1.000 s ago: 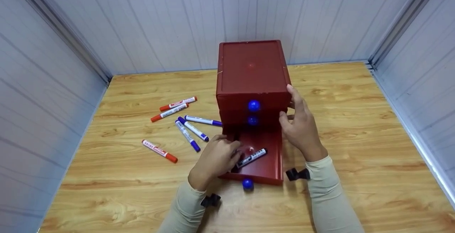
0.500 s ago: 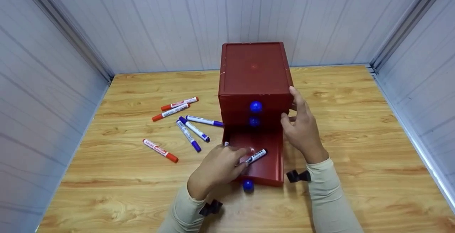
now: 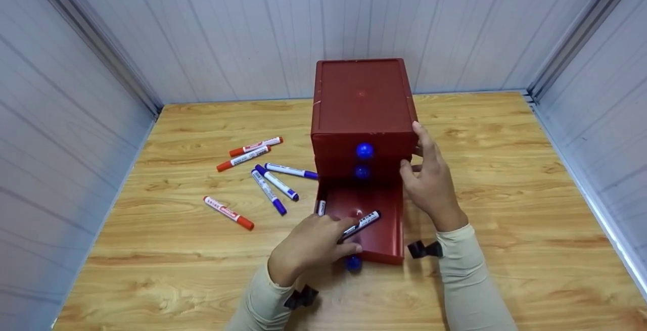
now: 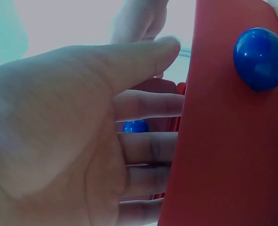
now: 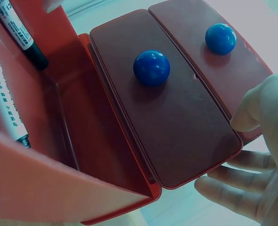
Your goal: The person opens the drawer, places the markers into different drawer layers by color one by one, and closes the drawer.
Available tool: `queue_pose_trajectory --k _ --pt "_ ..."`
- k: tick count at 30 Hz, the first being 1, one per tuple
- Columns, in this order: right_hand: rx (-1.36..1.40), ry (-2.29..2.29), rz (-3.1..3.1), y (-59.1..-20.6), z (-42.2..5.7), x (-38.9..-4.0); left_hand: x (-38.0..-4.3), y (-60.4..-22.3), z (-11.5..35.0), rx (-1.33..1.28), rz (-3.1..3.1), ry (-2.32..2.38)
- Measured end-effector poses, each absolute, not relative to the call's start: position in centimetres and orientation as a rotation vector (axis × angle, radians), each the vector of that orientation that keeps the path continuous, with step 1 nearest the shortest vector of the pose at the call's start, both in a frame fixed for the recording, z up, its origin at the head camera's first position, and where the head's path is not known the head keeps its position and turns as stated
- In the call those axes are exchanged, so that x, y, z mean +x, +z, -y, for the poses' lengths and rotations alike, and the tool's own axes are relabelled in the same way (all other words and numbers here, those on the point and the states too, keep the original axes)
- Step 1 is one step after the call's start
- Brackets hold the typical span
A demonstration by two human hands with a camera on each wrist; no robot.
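A dark red drawer cabinet (image 3: 361, 96) stands on the table with its bottom drawer (image 3: 386, 242) pulled out. Inside the drawer lies a black marker (image 3: 368, 220), slanting, and a second black marker (image 3: 321, 207) lies along the left wall. My left hand (image 3: 313, 240) reaches over the drawer's front left corner, thumb stretched out near the blue ball knob (image 3: 353, 263). In the left wrist view its straight fingers (image 4: 148, 146) pass behind the red drawer front (image 4: 224, 141). My right hand (image 3: 429, 187) touches the cabinet's right front edge, thumb (image 5: 245, 115) at the front, other fingers extended along the side.
Left of the cabinet lie several loose markers: red ones, such as the nearest red marker (image 3: 228, 213), and blue ones, such as the blue marker (image 3: 269, 192). Two upper drawers with blue knobs, including the top knob (image 3: 364, 150), are closed. Pale panel walls enclose the table.
My left hand has drawn from inside the drawer toward its front, and its thumb has straightened. The marker along the left wall has come into sight. My right hand stays on the cabinet.
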State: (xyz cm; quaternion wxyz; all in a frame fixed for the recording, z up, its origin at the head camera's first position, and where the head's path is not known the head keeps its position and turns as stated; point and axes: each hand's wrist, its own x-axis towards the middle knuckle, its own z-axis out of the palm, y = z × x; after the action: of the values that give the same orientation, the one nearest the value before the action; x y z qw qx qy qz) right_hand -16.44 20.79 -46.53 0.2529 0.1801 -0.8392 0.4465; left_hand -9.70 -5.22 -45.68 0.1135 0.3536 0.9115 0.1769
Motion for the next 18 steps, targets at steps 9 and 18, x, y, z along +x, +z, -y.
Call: queue_pose_trajectory --k 9,18 --pt "0.491 1.211 2.271 -46.63 -20.81 -16.44 -9.69 -46.03 5.20 1.010 -2.666 0.441" --pt "0.500 1.216 2.278 -46.57 -20.84 -16.41 -9.75 -46.12 5.04 0.940 -2.594 0.387"
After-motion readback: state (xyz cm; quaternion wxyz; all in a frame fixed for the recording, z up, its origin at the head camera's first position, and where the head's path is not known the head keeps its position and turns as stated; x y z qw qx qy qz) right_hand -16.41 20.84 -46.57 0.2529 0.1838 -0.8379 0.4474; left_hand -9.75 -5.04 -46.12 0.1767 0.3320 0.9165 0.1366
